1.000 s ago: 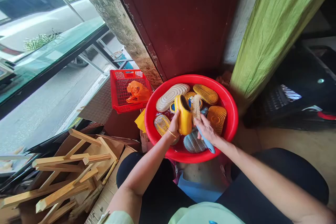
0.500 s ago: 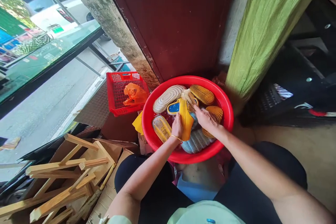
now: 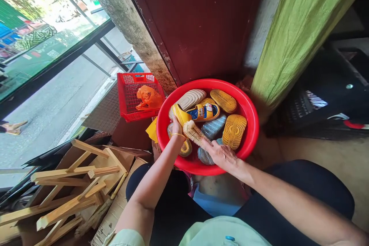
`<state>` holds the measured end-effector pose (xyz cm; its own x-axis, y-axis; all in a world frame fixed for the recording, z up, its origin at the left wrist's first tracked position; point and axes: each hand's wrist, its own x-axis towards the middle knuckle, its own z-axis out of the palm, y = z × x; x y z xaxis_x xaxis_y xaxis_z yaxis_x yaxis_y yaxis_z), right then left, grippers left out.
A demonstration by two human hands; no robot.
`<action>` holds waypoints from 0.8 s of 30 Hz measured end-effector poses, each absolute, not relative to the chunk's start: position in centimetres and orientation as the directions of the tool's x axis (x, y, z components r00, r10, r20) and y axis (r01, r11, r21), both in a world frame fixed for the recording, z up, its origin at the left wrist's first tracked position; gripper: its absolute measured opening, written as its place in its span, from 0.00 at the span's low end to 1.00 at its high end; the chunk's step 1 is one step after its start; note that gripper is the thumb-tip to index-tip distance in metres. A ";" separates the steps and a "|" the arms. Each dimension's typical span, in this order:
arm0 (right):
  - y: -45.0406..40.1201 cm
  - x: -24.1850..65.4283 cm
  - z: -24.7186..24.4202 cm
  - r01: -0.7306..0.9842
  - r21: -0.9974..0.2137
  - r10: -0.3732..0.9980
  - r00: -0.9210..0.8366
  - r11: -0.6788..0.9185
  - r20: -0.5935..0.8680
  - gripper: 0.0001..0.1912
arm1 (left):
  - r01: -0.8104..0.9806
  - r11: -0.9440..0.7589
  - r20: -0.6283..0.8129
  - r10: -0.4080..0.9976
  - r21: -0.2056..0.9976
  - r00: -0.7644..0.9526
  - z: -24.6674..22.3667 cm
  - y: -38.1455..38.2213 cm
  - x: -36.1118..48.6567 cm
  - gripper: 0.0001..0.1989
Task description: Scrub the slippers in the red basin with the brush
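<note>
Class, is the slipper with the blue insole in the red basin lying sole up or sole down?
Sole down: the slipper shows its blue insole upward.

One red plastic basin (image 3: pixel 250 123) holds about eight slippers (image 3: pixel 233 131) and one scrub brush (image 3: pixel 193 132). There is one red plastic crate (image 3: pixel 127 100) with one orange plastic bag (image 3: pixel 148 98), and two hands: the left hand (image 3: pixel 176 131) and the right hand (image 3: pixel 220 154).

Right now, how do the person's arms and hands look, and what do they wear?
The left hand and right hand are bare, without gloves. A pale green sleeve shows near the left elbow, and a thin gold bangle circles the left wrist.
</note>
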<state>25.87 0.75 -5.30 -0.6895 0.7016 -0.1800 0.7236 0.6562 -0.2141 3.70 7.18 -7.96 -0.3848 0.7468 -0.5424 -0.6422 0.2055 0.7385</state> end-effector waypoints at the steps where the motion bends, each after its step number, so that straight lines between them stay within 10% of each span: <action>1: 1.3 26.0 -5.1 0.739 -0.212 0.717 -0.673 0.639 -0.184 0.35 | -0.633 0.205 -0.548 0.728 0.747 -0.412 -8.0 6.9 4.1 0.33; 15: 9.5 29.8 -4.1 0.828 -0.430 0.910 -0.413 0.360 -0.032 0.29 | -0.418 0.333 -0.429 0.889 0.845 -0.159 -6.5 5.4 8.5 0.25; 20: 8.3 29.5 -3.4 0.814 -0.412 0.882 -0.469 0.410 -0.048 0.28 | 0.140 0.276 -0.201 0.895 0.951 -0.399 -5.8 5.8 2.2 0.18; 24: 7.1 29.4 -4.1 0.836 -0.260 0.819 -0.536 0.483 -0.203 0.32 | 0.612 0.505 -0.230 0.850 0.608 -0.473 -6.6 4.3 -2.3 0.33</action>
<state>29.40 7.11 -4.10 -0.5364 0.8191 -0.2033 0.8361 0.4831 -0.2598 -2.29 4.32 -6.57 -0.4734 0.8503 -0.2299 0.6124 0.5053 0.6080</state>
